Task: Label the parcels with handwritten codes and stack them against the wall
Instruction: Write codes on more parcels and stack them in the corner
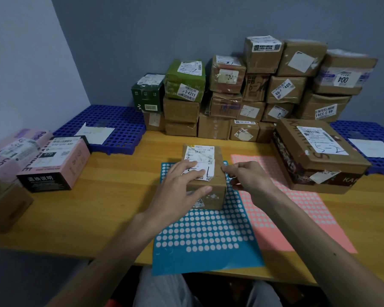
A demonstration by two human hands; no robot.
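Your left grip (182, 180) lies flat, fingers straight, pressing the top of the parcel (211, 192) on the blue sheet (208, 258) mid-desk (93, 209). Your right grip (247, 177) curls at its 3 o'clock edge; hold unclear.

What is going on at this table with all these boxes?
A person is working at a wooden table on one small cardboard parcel, which stands on a blue dotted sheet. The left hand lies flat on the parcel's white label, fingers straight. The right hand touches the parcel's top right edge with curled fingers; whether it pinches anything is unclear. Many parcels are stacked against the wall behind, and a larger box sits to the right on a pink sheet.
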